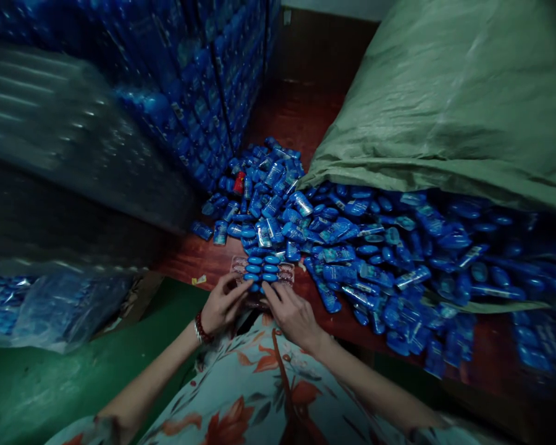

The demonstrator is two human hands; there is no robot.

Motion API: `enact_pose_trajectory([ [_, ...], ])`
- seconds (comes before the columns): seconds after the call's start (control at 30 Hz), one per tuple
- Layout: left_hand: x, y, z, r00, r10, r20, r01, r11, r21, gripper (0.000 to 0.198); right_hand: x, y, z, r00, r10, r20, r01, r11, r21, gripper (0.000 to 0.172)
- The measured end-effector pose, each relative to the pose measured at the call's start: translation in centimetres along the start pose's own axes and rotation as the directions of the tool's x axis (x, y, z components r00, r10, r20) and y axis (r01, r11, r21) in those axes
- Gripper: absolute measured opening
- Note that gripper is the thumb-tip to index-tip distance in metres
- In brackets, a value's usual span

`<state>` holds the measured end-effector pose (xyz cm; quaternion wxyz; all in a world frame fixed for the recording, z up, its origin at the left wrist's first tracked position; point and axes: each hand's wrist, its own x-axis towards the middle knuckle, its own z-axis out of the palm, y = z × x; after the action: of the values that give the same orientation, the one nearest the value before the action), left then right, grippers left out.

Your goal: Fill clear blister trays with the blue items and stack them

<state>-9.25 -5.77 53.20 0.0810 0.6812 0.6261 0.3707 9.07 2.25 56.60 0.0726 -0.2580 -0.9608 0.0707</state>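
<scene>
A shallow clear tray lies at the table's near edge in front of me. Two columns of small glossy blue bottles rest in its middle, with bare pinkish ridged slots showing at both sides. My left hand is at the tray's near left, thumb and fingers closed in on a blue bottle at the lower end of the left column. From the right, my right hand has its fingertips on the lower end of the right column. The fingers partly hide the bottles they touch and the tray's near edge.
A large heap of loose blue bottles spreads over the red-brown table, spilling from a pale green woven sack at right. One red piece lies among them. Tall stacks of packed blue bottles and clear plastic trays stand left.
</scene>
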Motion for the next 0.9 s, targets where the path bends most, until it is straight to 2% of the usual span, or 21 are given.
enact_pose_trajectory([
  [0.1, 2.3, -1.5, -0.4, 0.969, -0.203, -0.141, 0.199, 0.979, -0.04, 0.037, 0.3, 1.3, -0.8, 0.989, 0.068, -0.131, -0.06, 0.996, 0.065, 0.029],
  [0.17, 4.7, -2.9, -0.5, 0.975, -0.202, -0.096, 0.205, 0.978, 0.024, 0.039, 2.2, 2.5, -1.6, 0.985, 0.092, -0.144, -0.084, 0.994, 0.065, 0.026],
  [0.27, 8.3, -4.7, -0.4, 0.99, -0.088, 0.111, 0.061, 0.972, 0.225, 0.043, 7.2, 4.5, -2.7, 0.998, 0.0, -0.064, -0.002, 1.0, -0.028, 0.031],
  [0.37, 10.7, -5.7, -0.1, 0.953, 0.004, 0.302, -0.119, 0.924, 0.364, 0.033, 12.3, 6.0, -2.9, 0.981, -0.178, 0.077, 0.187, 0.973, -0.135, 0.029],
  [0.47, 11.3, -6.0, -0.3, 0.936, 0.047, 0.348, -0.188, 0.905, 0.383, 0.024, 15.4, 6.8, -2.1, 0.931, -0.29, 0.221, 0.325, 0.935, -0.14, 0.023],
  [0.5, 11.1, -6.0, -0.5, 0.945, 0.06, 0.32, -0.182, 0.913, 0.366, 0.023, 16.0, 7.1, -1.8, 0.917, -0.306, 0.257, 0.348, 0.928, -0.135, 0.022],
  [0.57, 10.1, -5.7, -1.3, 0.978, 0.069, 0.196, -0.126, 0.946, 0.298, 0.024, 16.7, 7.5, -1.3, 0.898, -0.329, 0.291, 0.378, 0.917, -0.13, 0.021],
  [0.63, 8.3, -5.0, -2.3, 1.0, 0.002, 0.014, -0.005, 0.983, 0.182, 0.024, 17.0, 8.0, -1.2, 0.884, -0.375, 0.277, 0.42, 0.899, -0.125, 0.019],
  [0.67, 7.1, -4.4, -2.9, 0.995, -0.069, -0.075, 0.078, 0.99, 0.12, 0.024, 16.8, 8.2, -1.4, 0.878, -0.405, 0.255, 0.444, 0.888, -0.117, 0.019],
  [0.73, 4.1, -3.0, -4.0, 0.942, -0.244, -0.232, 0.254, 0.967, 0.012, 0.022, 15.8, 8.6, -2.3, 0.885, -0.431, 0.179, 0.449, 0.89, -0.078, 0.019],
  [0.8, 0.6, -1.4, -4.7, 0.861, -0.381, -0.338, 0.383, 0.921, -0.062, 0.024, 13.5, 9.0, -3.9, 0.934, -0.348, 0.077, 0.346, 0.937, 0.038, 0.02],
  [0.83, -1.0, -0.6, -4.9, 0.834, -0.429, -0.347, 0.423, 0.901, -0.096, 0.025, 11.9, 9.1, -4.9, 0.963, -0.267, 0.034, 0.26, 0.956, 0.136, 0.022],
  [0.9, -3.7, 1.0, -4.8, 0.828, -0.481, -0.288, 0.461, 0.877, -0.138, 0.022, 8.2, 9.1, -6.7, 0.987, -0.149, 0.066, 0.11, 0.905, 0.41, 0.028],
])
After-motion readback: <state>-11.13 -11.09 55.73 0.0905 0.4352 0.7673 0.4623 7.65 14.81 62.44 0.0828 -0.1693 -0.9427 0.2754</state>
